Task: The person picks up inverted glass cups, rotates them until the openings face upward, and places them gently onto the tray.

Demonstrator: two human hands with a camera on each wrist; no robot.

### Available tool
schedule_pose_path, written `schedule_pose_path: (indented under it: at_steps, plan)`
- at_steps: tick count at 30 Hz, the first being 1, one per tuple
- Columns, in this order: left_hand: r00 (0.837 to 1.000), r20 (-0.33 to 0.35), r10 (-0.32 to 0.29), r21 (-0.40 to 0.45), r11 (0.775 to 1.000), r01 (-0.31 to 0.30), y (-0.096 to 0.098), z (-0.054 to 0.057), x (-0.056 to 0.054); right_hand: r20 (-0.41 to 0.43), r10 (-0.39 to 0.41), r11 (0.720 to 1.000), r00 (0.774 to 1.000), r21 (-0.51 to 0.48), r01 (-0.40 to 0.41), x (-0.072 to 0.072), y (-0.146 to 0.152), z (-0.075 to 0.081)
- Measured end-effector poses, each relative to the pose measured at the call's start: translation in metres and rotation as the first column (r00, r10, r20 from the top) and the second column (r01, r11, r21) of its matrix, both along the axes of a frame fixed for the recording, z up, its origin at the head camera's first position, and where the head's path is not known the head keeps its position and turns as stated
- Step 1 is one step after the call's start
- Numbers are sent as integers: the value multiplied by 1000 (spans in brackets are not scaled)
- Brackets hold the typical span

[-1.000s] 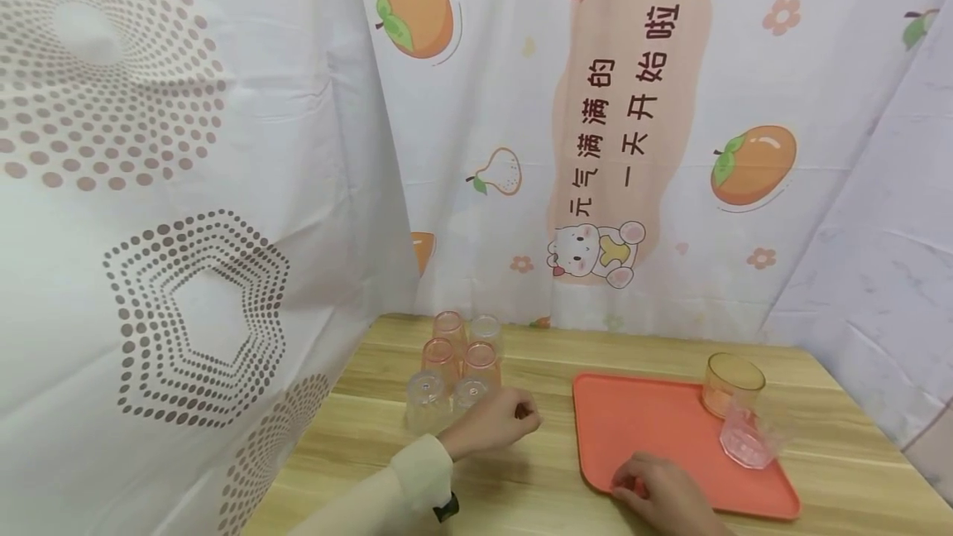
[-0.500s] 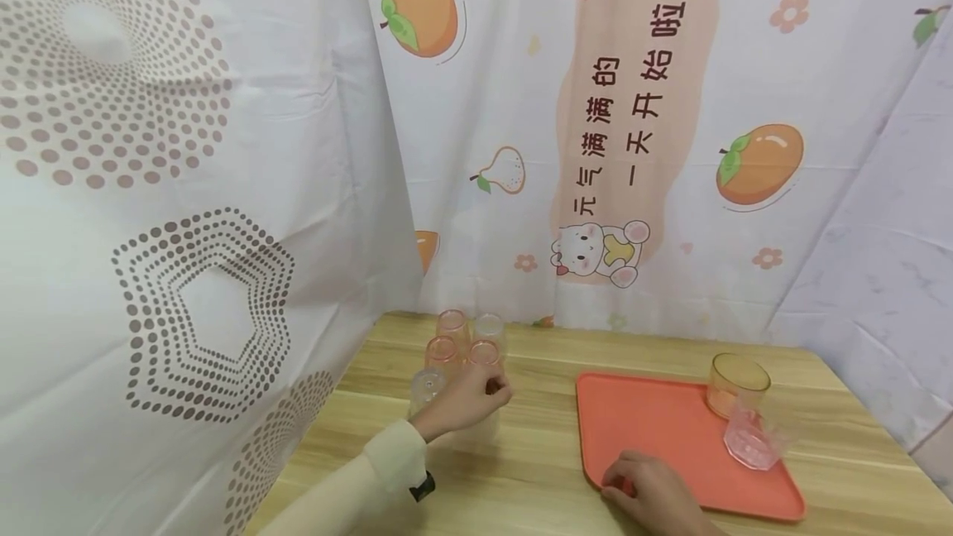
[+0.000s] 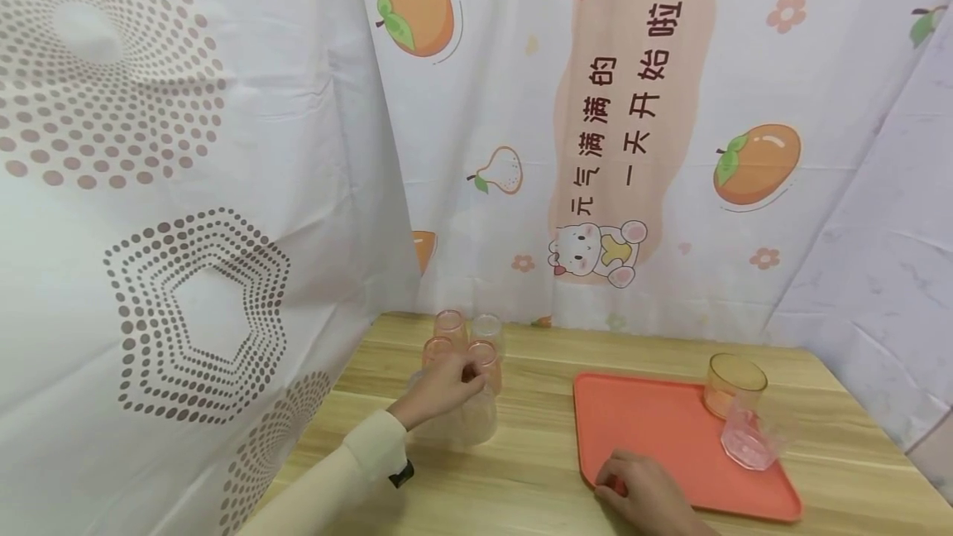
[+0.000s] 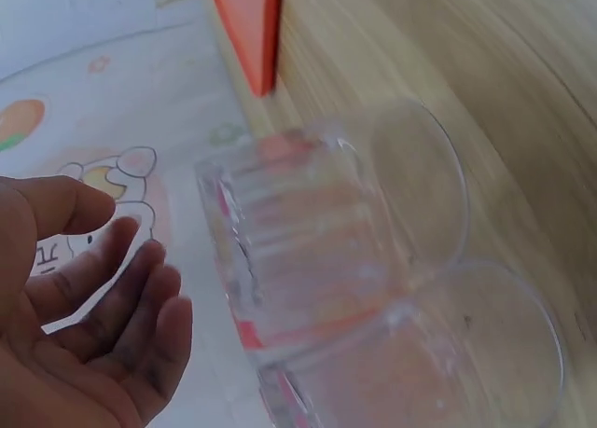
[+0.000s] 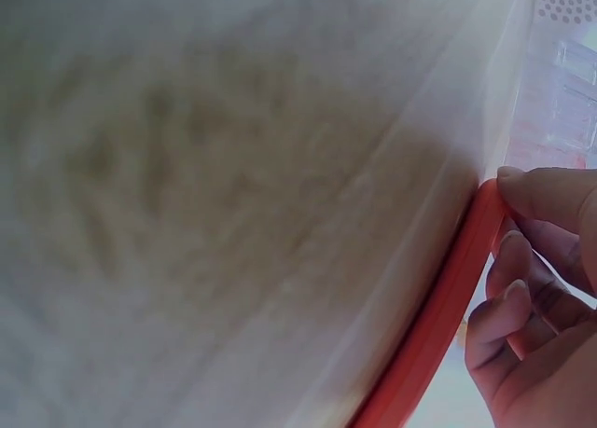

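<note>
My left hand (image 3: 441, 387) hovers at the front of a cluster of upside-down glasses, fingers loosely curled around nothing. In the left wrist view the left hand (image 4: 84, 307) is beside the bases of two clear glasses (image 4: 298, 223), with a gap between. Behind the front clear glass (image 3: 480, 420) are pink glasses (image 3: 450, 327) and another clear glass (image 3: 488, 329), partly covered by the hand. My right hand (image 3: 644, 490) is at the near left corner of a red tray (image 3: 640, 412). Its thumb and forefinger pinch the tray rim (image 5: 448, 302) in the right wrist view.
An amber glass cup (image 3: 735, 379) stands at the tray's far right corner. A pink faceted glass (image 3: 747, 443) lies tilted at the tray's right side. Printed curtains (image 3: 476, 255) hang behind and to the left of the wooden table (image 3: 521, 470).
My left hand has moved left and slightly back, from the right of the front clear glasses to over them. The right hand stays at the tray corner, shifted slightly left.
</note>
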State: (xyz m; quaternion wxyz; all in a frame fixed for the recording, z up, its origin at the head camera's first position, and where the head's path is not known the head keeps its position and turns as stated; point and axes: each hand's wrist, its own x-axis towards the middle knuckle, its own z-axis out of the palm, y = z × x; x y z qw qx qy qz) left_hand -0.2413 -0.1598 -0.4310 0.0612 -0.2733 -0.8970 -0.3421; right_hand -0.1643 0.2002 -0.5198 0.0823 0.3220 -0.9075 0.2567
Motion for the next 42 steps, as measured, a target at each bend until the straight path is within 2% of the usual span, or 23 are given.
schedule_pose_path:
  at_steps: [4,12,16,20,25,29,34,42]
  plan:
    - [1000,-9,26,-34,999,-26,-3,-1,-2,4,-11,1000,1000,4,11,0,-1,0]
    - [995,42,96,-167,982,-87,-9,-7,-5,28,-17,1000,999,-8,17,0,-2,0]
    - [993,63,98,-206,975,-83,-12,-10,-6,46,-15,1000,999,-4,16,0,-4,0]
    - [994,78,75,-200,978,-58,-13,-11,-9,60,-20,1000,998,1,20,-1,-5,3]
    - [994,106,9,-159,987,8,-11,-9,-11,88,-22,1000,996,10,21,-1,-5,5]
    - [987,149,-60,-110,991,77,-7,-4,-11,103,-21,1000,995,15,20,-1,-5,7]
    - [981,160,-109,-72,990,122,-5,-1,-10,100,-19,1000,995,20,18,-2,-5,9]
    - [989,84,-122,-104,986,130,-6,-5,-9,77,-22,999,997,28,20,0,-6,7]
